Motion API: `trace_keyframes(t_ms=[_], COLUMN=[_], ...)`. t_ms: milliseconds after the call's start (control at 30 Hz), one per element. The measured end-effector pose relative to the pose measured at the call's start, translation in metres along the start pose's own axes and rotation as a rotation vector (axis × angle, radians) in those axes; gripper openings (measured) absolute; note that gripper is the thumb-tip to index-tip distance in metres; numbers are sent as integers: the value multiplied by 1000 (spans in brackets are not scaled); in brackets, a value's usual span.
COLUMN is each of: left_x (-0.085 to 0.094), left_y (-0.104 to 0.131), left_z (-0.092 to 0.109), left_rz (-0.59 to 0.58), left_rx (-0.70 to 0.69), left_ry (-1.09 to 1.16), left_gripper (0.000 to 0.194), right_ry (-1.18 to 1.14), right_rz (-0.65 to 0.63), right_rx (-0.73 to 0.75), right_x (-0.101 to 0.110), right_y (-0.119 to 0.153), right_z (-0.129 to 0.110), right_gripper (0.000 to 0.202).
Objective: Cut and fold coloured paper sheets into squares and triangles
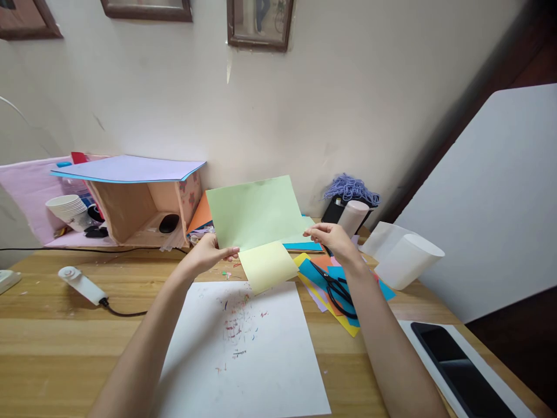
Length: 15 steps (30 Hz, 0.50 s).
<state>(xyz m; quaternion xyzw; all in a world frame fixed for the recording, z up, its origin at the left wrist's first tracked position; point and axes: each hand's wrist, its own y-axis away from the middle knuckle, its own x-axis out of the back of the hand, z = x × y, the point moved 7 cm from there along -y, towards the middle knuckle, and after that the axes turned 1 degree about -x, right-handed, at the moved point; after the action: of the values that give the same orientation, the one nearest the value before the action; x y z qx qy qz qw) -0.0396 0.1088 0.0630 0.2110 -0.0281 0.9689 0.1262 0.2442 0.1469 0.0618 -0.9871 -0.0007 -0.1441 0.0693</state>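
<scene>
Over the wooden desk (39, 342), the left hand (213, 252) pinches green paper (256, 212) — the right hand (333, 238) pinched closed, its hold unclear.

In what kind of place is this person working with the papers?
Probably a home craft desk: black scissors lie on coloured paper scraps, the white sheet bears paint-like marks, and framed pictures hang on the wall.
</scene>
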Motion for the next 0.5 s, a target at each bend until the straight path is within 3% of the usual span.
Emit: trace_keyframes(t_ms=[133,300,333,400,467,500], left_x=[-2,-20,-23,-22,-12,-14], left_y=[-1,2,2,3,17,30], left_z=[-6,-14,-14,-3,25,41], left_rz=[-66,-316,-321,-153,208,303], left_rx=[-7,1,24,40,-43,-121], left_ry=[-17,-41,-70,-151,-200,-155], left_gripper=[24,26,29,36,46,50], right_ry=[-120,-93,-103,-123,-118,-113], right_rz=[-25,-257,-284,-270,-202,-181], right_rx=[-121,-159,-148,-140,-136,-135], right_x=[2,-33,-39,-41,-37,-34], right_y=[-1,6,7,6,3,2], right_z=[12,15,16,18,22,24], right_gripper=[31,33,31,29,27,27])
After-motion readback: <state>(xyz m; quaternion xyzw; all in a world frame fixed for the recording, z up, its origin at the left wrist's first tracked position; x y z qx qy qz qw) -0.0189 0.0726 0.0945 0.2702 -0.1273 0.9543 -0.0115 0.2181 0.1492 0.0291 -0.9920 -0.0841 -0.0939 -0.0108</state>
